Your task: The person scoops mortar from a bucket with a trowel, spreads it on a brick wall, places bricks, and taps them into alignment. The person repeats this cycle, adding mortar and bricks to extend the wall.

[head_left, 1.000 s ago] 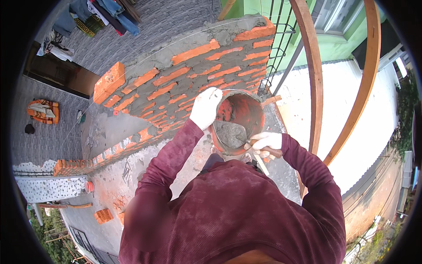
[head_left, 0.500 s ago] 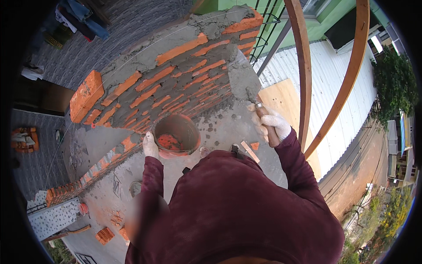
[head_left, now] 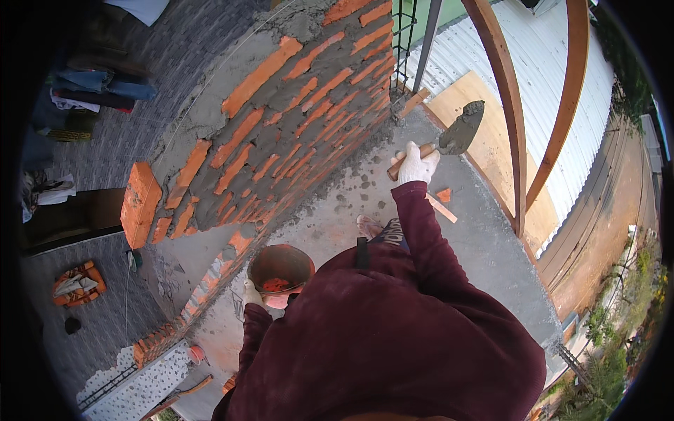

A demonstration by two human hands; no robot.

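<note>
My right hand (head_left: 414, 160), in a white glove, is closed on the wooden handle of a trowel (head_left: 460, 130) whose blade carries grey mortar. It is raised over the concrete ledge, right of a brick wall (head_left: 309, 84) with mortar-smeared joints and top. Low at centre left, my gloved left hand (head_left: 253, 293) grips the rim or handle of an orange-red bucket (head_left: 295, 263), grey-coated inside. An orange brick (head_left: 140, 200) stands at the near left end of the wall’s top, beside a taut string.
Curved timbers (head_left: 509, 98) and a rebar cage (head_left: 401, 49) rise at the right and top. Beyond the concrete edge lie plywood (head_left: 477, 105), a white corrugated roof (head_left: 547, 63) and a road below. A lower brick course (head_left: 210, 281) and hanging clothes (head_left: 98, 84) are at left.
The trowel came up out of the bucket and swung right, its blade now tipped upward. The bucket and my left hand moved down and left. The view has shifted.
</note>
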